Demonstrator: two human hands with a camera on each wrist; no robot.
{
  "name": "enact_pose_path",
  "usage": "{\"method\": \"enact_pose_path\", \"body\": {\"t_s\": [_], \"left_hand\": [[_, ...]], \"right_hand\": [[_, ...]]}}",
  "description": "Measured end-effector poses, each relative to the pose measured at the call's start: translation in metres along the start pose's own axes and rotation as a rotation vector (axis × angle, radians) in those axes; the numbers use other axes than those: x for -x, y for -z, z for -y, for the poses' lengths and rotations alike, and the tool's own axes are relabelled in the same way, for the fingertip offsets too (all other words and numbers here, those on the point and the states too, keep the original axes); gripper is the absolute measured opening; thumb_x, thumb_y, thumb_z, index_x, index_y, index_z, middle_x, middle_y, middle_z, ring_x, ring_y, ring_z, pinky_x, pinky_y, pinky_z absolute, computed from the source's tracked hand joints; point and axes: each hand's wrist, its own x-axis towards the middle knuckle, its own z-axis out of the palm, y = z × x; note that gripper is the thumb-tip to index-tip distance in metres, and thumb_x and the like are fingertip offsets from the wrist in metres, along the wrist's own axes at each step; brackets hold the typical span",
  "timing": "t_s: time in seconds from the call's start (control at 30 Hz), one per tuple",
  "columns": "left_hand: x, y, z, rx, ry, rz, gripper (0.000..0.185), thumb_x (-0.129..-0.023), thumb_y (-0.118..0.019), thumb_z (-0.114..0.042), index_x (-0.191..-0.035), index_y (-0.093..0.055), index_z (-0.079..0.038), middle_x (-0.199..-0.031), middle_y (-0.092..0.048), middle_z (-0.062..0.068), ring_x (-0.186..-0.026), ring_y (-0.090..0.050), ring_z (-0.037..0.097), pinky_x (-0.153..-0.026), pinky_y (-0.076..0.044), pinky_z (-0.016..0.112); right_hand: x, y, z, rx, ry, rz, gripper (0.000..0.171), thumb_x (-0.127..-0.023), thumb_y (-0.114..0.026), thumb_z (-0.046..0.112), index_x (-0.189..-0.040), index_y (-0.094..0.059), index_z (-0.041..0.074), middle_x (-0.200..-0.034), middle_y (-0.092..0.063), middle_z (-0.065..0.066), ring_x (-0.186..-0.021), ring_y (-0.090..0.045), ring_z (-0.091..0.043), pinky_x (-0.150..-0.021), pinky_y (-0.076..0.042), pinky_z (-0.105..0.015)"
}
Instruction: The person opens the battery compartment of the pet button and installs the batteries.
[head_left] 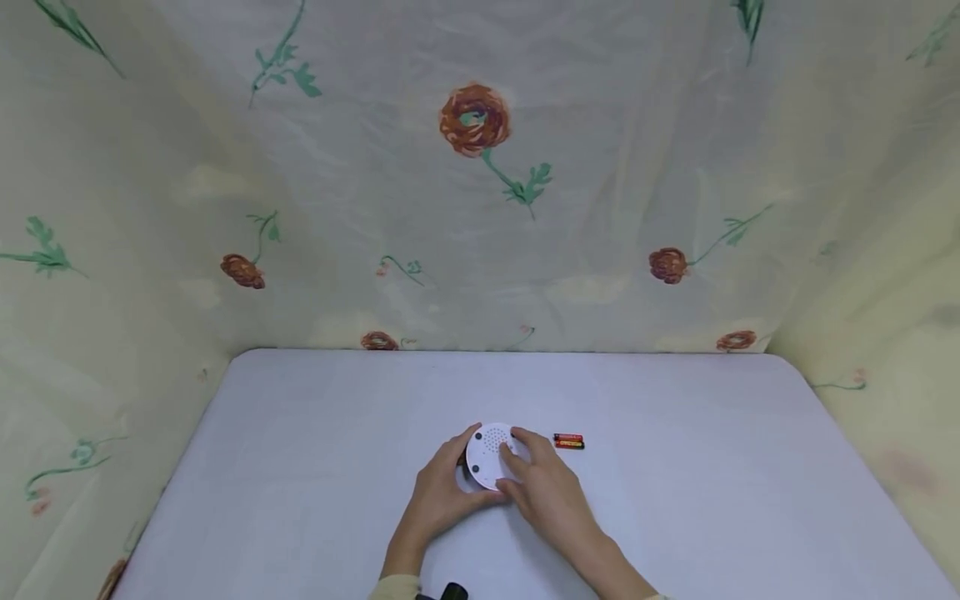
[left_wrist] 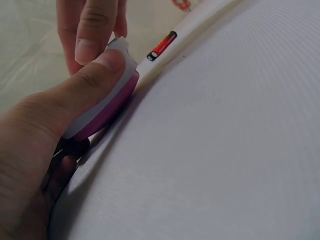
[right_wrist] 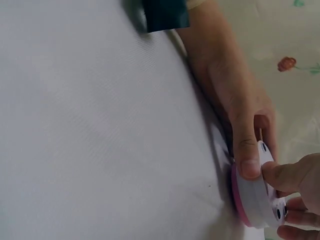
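One left hand (head_left: 441, 493) is gripping a round gadget (head_left: 489, 460) by its rim, the right hand (head_left: 553, 496) is touching its face, whether pinching cannot be told, two batteries (head_left: 568, 445) are lying just right of the grip.

No text can be read on the round white-and-pink plastic device (head_left: 486, 457); print on the 2 red-and-black cylindrical batteries (head_left: 568, 442) is too small to make out.
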Motion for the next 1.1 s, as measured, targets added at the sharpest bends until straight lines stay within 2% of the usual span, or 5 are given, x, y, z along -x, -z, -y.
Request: {"method": "enact_pose_path", "body": {"t_s": [0.17, 0.33, 0.73, 1.1], "left_hand": [[-0.001, 0.001, -0.002, 0.002, -0.005, 0.001, 0.099, -0.060, -0.074, -0.067, -0.144, -0.037, -0.030, -0.127, -0.058, -0.004, -0.108, -0.056, 0.010, -0.091, -0.047, 0.041], [-0.001, 0.000, -0.001, -0.011, -0.009, -0.010, 0.098, -0.060, -0.077, -0.062, -0.144, -0.038, -0.029, -0.127, -0.058, -0.003, -0.107, -0.057, 0.010, -0.090, -0.047, 0.039], [-0.001, 0.000, -0.005, -0.028, -0.002, -0.003, 0.100, -0.062, -0.077, -0.062, -0.146, -0.036, -0.027, -0.124, -0.059, -0.002, -0.103, -0.057, 0.009, -0.088, -0.048, 0.038], [0.000, 0.000, -0.006, -0.023, 0.018, 0.015, 0.097, -0.064, -0.081, -0.050, -0.146, -0.035, -0.027, -0.130, -0.057, 0.002, -0.113, -0.057, 0.015, -0.095, -0.047, 0.042]], "right_hand": [[-0.003, 0.002, 0.002, 0.115, 0.103, 0.006, 0.033, -0.078, -0.077, 0.025, -0.107, -0.073, 0.011, -0.123, -0.063, -0.005, -0.113, -0.059, -0.020, -0.088, -0.052, -0.035], [-0.006, 0.003, 0.000, 0.163, 0.163, -0.016, 0.030, -0.076, -0.077, 0.024, -0.104, -0.074, 0.012, -0.119, -0.067, -0.004, -0.106, -0.063, -0.018, -0.083, -0.053, -0.032], [-0.011, 0.010, 0.000, 0.224, 0.229, 0.004, 0.025, -0.077, -0.075, 0.021, -0.101, -0.074, 0.012, -0.114, -0.069, -0.004, -0.097, -0.067, -0.019, -0.069, -0.055, -0.032], [-0.019, 0.011, 0.002, 0.305, 0.271, 0.030, 0.022, -0.076, -0.077, 0.026, -0.093, -0.074, 0.012, -0.106, -0.071, -0.004, -0.089, -0.068, -0.019, -0.063, -0.055, -0.030]]}}
